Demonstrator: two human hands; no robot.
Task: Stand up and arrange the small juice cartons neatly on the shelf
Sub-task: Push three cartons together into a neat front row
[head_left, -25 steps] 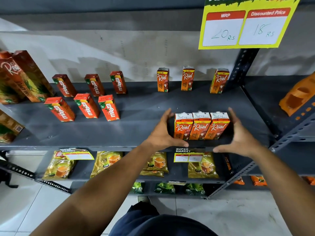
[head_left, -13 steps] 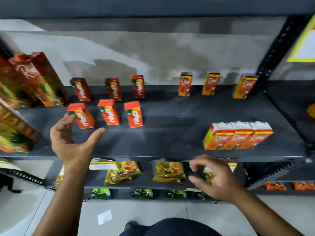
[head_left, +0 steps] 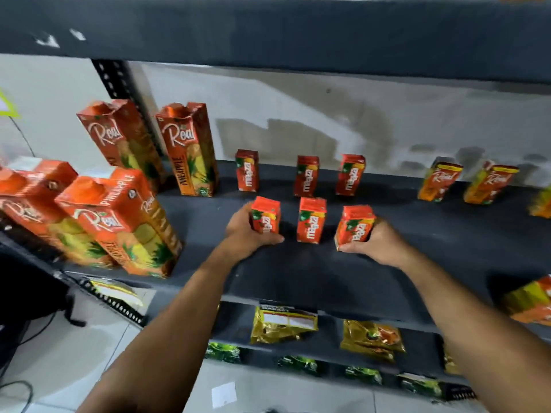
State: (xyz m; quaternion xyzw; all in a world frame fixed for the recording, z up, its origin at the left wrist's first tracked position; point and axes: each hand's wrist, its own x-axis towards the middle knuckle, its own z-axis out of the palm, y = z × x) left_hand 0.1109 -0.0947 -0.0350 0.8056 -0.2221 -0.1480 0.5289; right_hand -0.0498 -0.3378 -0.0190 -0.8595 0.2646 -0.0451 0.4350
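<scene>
Three small red Maaza cartons stand in a front row on the dark shelf (head_left: 313, 272). My left hand (head_left: 243, 231) grips the left carton (head_left: 265, 214). My right hand (head_left: 378, 242) grips the right carton (head_left: 356, 226), which tilts slightly. The middle carton (head_left: 311, 223) stands free between them. A back row of three more Maaza cartons (head_left: 307, 175) stands upright near the wall. Small Real cartons (head_left: 439, 181) stand at the back right.
Tall Real pineapple cartons (head_left: 190, 150) stand at the left, with others leaning at the front left (head_left: 119, 222). More small cartons (head_left: 530, 299) sit blurred at the right edge. Below, a lower shelf holds yellow tea packets (head_left: 283, 324) and green packets.
The view swung left, away from the three Real cartons. Both hands moved to the Maaza front row and closed on its two outer cartons.
</scene>
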